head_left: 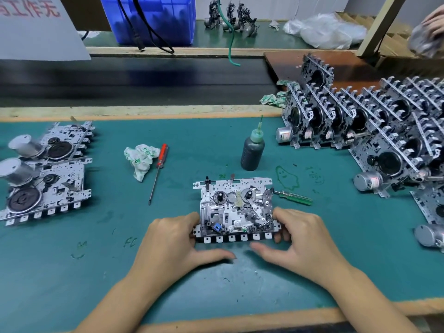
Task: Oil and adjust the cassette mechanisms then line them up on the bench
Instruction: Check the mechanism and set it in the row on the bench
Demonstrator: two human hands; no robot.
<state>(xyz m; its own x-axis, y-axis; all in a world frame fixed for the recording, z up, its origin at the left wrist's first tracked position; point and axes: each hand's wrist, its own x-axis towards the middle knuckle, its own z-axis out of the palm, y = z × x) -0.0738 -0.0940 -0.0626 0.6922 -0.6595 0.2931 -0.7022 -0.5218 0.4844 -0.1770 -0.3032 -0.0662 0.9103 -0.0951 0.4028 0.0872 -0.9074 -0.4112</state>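
Note:
A metal cassette mechanism (236, 207) lies flat on the green bench mat (192, 145), reels up, its row of keys toward me. My left hand (173, 241) grips its left near corner and my right hand (302, 239) grips its right near corner, thumbs stretched out below the keys. A dark oil bottle (252, 149) with a green nozzle stands just behind the mechanism. A green-handled screwdriver (294, 197) lies at its right side. A red-handled screwdriver (158, 169) lies to the left.
Two mechanisms (45, 174) lie flat at the left. Several mechanisms (374, 126) stand stacked on edge at the right. A crumpled rag (139, 161) lies beside the red screwdriver. A conveyor belt (134, 78) runs behind the bench, with a blue crate (151, 18) beyond. Another person's hand (432, 25) shows top right.

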